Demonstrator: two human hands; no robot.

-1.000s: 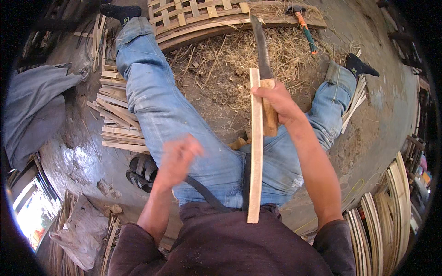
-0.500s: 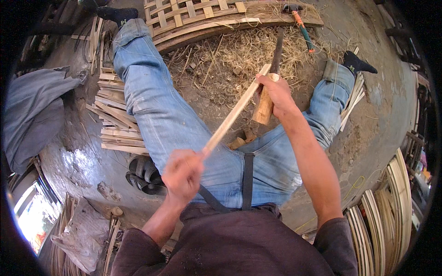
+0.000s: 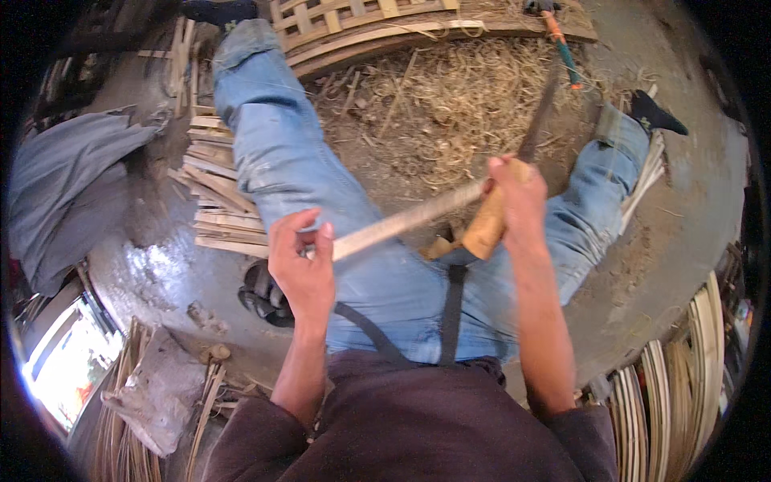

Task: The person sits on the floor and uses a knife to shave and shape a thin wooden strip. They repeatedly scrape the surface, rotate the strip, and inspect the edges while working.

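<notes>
At nine o'clock a crumpled grey cloth (image 3: 68, 189) lies on the concrete floor, with a loose stack of pale split bamboo slats (image 3: 213, 205) just beside the person's blue-jeaned leg. Nearer the centre, the left hand (image 3: 301, 265) pinches the near end of a long, thin, pale bamboo strip (image 3: 405, 221), which runs across the lap toward two o'clock. There the right hand (image 3: 518, 197) is clenched around the wooden handle of a long dark-bladed knife (image 3: 536, 120), its blade pointing to one o'clock and meeting the strip's far end. Beyond lies dry straw-coloured shavings (image 3: 450, 104), and at one o'clock a hammer with an orange-and-green handle (image 3: 560, 48).
</notes>
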